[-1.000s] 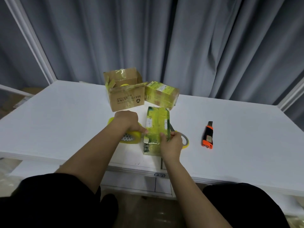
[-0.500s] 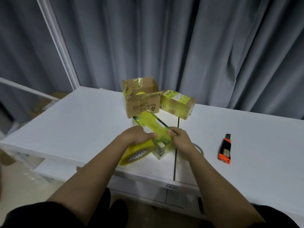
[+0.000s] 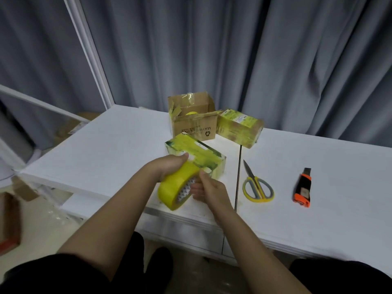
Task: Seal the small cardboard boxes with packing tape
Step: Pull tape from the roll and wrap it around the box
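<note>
left hand (image 3: 169, 166): gripping my tape roll (image 3: 177, 188)
right hand (image 3: 209, 190): fingers curled on the roll too
scissors (image 3: 256, 185): right of taped box (image 3: 196, 157)
knife (image 3: 303, 187): further right

On the table (image 3: 106, 145), scissors (image 3: 256, 185) lie between the taped box (image 3: 197, 153) and the knife (image 3: 303, 188).

white table (image 3: 101, 149) | open box (image 3: 194, 126) | taped box (image 3: 240, 128) | scissors (image 3: 256, 185) | knife (image 3: 303, 187)

The scene was viewed from a single head-worn camera, aimed forward and down over the white counter (image 3: 318, 219) toward grey curtains (image 3: 233, 49), with both forearms seen close below and no second view provided.
</note>
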